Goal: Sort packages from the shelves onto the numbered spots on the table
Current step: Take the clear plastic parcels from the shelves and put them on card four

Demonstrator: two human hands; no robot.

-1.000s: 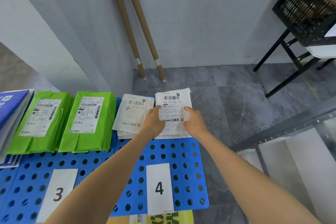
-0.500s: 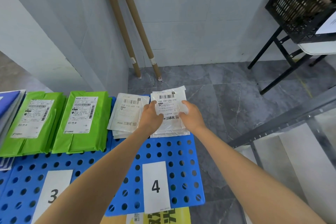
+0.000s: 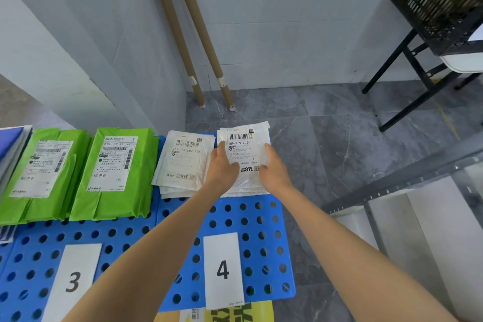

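A white plastic package (image 3: 244, 146) with a barcode label lies at the far right end of the blue perforated table (image 3: 261, 243), above the paper card marked 4 (image 3: 223, 270). My left hand (image 3: 222, 167) holds its left edge and my right hand (image 3: 273, 167) holds its right edge, thumbs on top. It seems to lie on other white bags. Beside it on the left sits a second stack of white packages (image 3: 183, 162).
Two green packages (image 3: 115, 172) (image 3: 39, 172) lie above the card marked 3 (image 3: 73, 281). Blue packages (image 3: 10, 144) show at the far left. Two cardboard tubes (image 3: 188, 34) lean on the wall. A grey metal shelf frame (image 3: 407, 178) and a black crate (image 3: 444, 0) on a stand are at the right.
Both hands keep hold of the white package and have shifted it slightly on the far end of the table; the camera has moved a little.
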